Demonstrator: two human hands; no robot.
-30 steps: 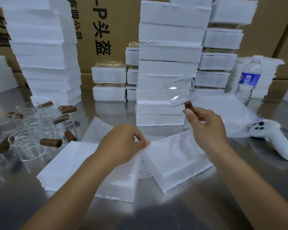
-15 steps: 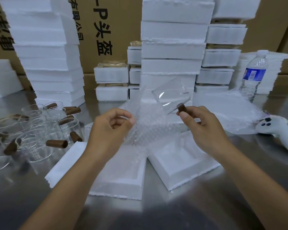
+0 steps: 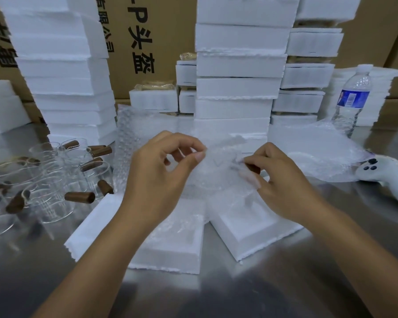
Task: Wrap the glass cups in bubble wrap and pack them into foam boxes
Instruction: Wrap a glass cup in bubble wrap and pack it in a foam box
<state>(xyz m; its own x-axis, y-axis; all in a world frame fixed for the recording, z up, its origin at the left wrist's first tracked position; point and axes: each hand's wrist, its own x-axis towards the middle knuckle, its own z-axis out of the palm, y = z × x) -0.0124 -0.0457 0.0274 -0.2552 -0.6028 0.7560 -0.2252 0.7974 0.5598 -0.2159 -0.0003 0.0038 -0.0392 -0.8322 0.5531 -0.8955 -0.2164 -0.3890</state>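
Observation:
My left hand [image 3: 161, 177] pinches the edge of a bubble wrap sheet [image 3: 133, 138] between thumb and fingers, holding it up over the table. My right hand [image 3: 283, 182] grips a glass cup [image 3: 223, 166] by its brown handle; the cup lies behind the raised wrap and shows only dimly through it. Under both hands two open foam box halves lie side by side, the left foam half [image 3: 170, 244] and the right foam half [image 3: 246, 228]. Several more glass cups with brown handles [image 3: 55, 180] stand crowded at the left of the steel table.
Tall stacks of white foam boxes [image 3: 239, 72] rise behind the hands, and another foam stack [image 3: 62, 72] stands at the left. A heap of bubble wrap [image 3: 319, 152], a water bottle [image 3: 352, 102] and a white handheld controller [image 3: 386, 177] sit at the right. Cardboard cartons [image 3: 147, 37] back everything.
My left hand lifted the bubble wrap sheet off the foam. My right hand brought the glass cup down and left, so the cup now sits against the wrap between both hands.

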